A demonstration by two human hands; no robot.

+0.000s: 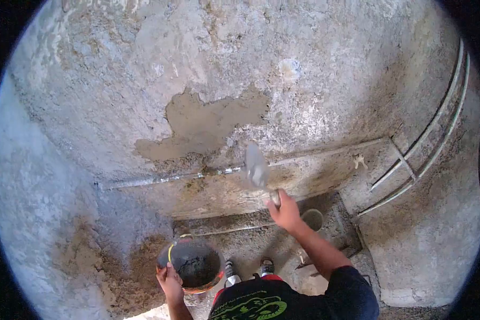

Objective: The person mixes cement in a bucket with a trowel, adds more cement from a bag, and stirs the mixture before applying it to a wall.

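Observation:
My right hand (284, 209) is closed round the handle of a trowel (256, 166), whose blade points up toward the wall and looks slightly blurred. Just beyond the blade, a patch of wet mortar (208, 122) darkens the rough wall (336, 80). Low on the left, my left hand (170, 281) grips the near-left rim of a round bucket (218, 269). Dark grey mortar (197, 266) lies inside that bucket, and a yellow strip runs along its left edge.
A thin pipe (325, 153) runs along the lower wall. Curved pipes joined by a crosspiece (402, 157) stand at the right. Below my right forearm sits a round container (312, 219). My feet (267, 265) are on the dirty floor, beside the bucket.

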